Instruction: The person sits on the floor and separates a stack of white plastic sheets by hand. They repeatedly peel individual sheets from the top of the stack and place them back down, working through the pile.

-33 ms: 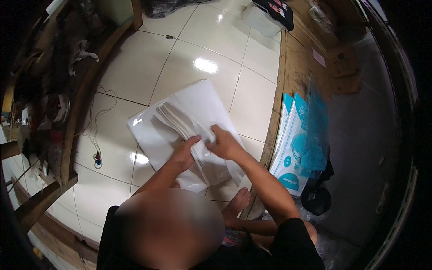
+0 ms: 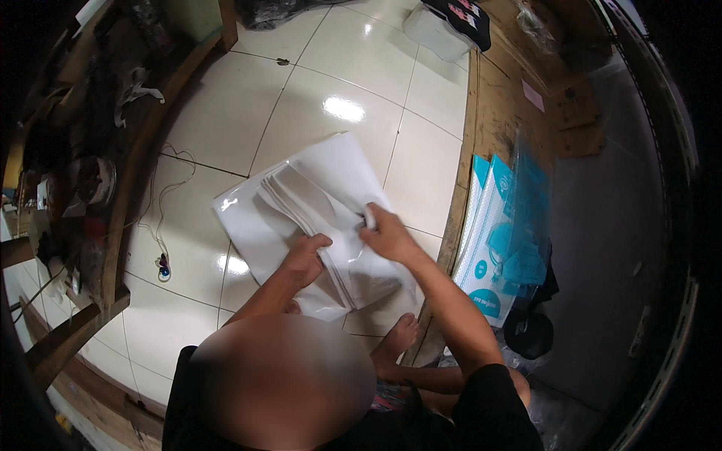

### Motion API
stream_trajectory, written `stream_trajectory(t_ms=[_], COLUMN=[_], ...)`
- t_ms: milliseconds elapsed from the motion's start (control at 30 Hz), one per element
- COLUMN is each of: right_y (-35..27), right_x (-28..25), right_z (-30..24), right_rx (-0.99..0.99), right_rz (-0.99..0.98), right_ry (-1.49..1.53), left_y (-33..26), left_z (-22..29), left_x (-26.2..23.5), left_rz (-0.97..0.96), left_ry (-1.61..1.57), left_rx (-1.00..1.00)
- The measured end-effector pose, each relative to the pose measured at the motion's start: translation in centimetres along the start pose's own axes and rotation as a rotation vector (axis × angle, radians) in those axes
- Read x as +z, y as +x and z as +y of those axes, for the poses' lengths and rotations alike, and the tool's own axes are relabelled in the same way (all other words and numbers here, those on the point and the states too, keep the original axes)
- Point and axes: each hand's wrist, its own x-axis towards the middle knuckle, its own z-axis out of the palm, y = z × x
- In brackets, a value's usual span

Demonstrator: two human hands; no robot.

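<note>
A pile of glossy white plastic sheets (image 2: 342,154) lies on the floor in front of me; I cannot tell whether they are bags. Several layers on top are folded over, their edges bunched together. My left hand (image 2: 304,261) is closed on these folded layers (image 2: 289,199) near the middle, thumb on top. To its right, my right hand (image 2: 389,236) grips a white sheet (image 2: 368,274) by its edge, fingers curled around it. Parts of the lower layers are hidden under the folds and my hands.
Pale floor tiles (image 2: 331,68) surround the pile. Blue-and-white printed packages (image 2: 485,248) lie by the wooden board (image 2: 500,113) on the right. A translucent tub (image 2: 436,36) stands at the far right. Thin cords (image 2: 159,225) trail beside the wooden frame (image 2: 162,105) on the left.
My right hand has shifted slightly right, drawing the sheet's edge with it and opening the fold wider. My left hand stays almost in place, a little lower.
</note>
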Motion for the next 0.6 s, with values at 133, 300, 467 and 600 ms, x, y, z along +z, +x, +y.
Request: stream_trajectory(t_ms=[133, 300, 467, 600], right_y=[0.0, 0.6, 1.1, 1.1], right_x=[-2.5, 0.5, 1.2, -0.9], right_z=[2.2, 1.3, 0.3, 1.9], right_rx=[0.001, -0.207, 0.005, -0.022], right_rz=[0.052, 0.029, -0.088, 0.023], right_ry=[0.379, -0.157, -0.034, 0.312], left_y=[-0.1, 1.2, 1.1, 1.0], left_z=[0.0, -0.2, -0.1, -0.3], left_x=[0.6, 1.5, 1.2, 0.9], left_rz=[0.015, 0.031, 0.046, 0.056], left_ry=[0.092, 0.150, 0.133, 0.115], left_rx=[0.013, 0.091, 0.019, 0.044])
